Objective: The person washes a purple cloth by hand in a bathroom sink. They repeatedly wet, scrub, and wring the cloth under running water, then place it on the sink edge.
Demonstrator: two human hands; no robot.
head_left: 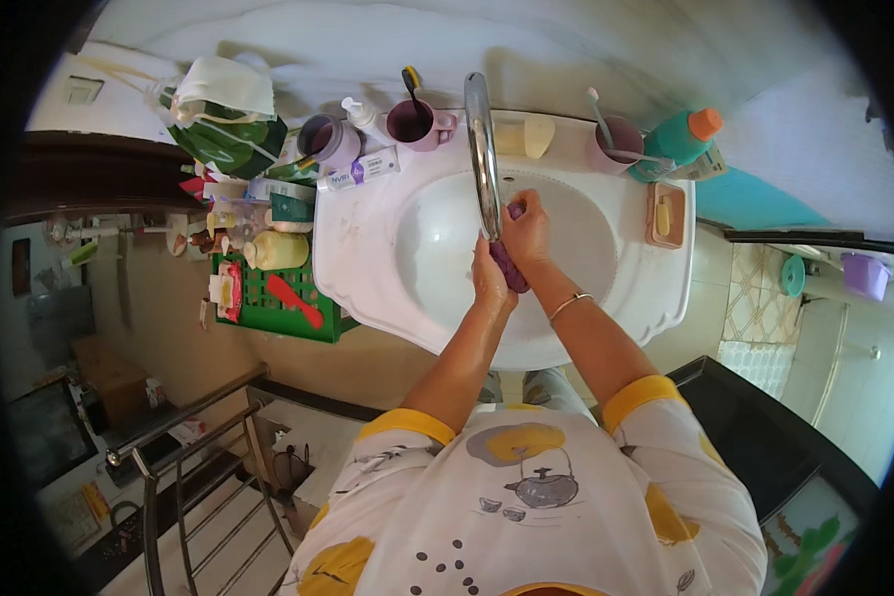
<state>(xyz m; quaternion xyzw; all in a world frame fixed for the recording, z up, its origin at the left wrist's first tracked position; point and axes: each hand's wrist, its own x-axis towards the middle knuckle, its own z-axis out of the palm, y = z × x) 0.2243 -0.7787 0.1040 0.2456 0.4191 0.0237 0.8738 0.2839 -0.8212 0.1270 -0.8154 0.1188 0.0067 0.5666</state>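
Note:
A bunched purple cloth (508,268) is held in both my hands over the white washbasin (437,268), just below the spout of the chrome tap (482,149). My left hand (488,275) is closed around its lower part. Above and to the right, my right hand (530,230) is closed on its upper end, where a bit of purple shows past the fingers. The cloth looks twisted between the two hands. Parts of both hands' fingers are hidden behind the cloth and the tap's spout.
Along the basin's back stand a mug with a toothbrush (412,124), a toothpaste tube (360,169), a pump bottle (358,111), another cup (616,141) and a teal bottle (680,139). A soap dish (669,226) sits right. A green crate (268,320) stands left, near a metal railing (204,467).

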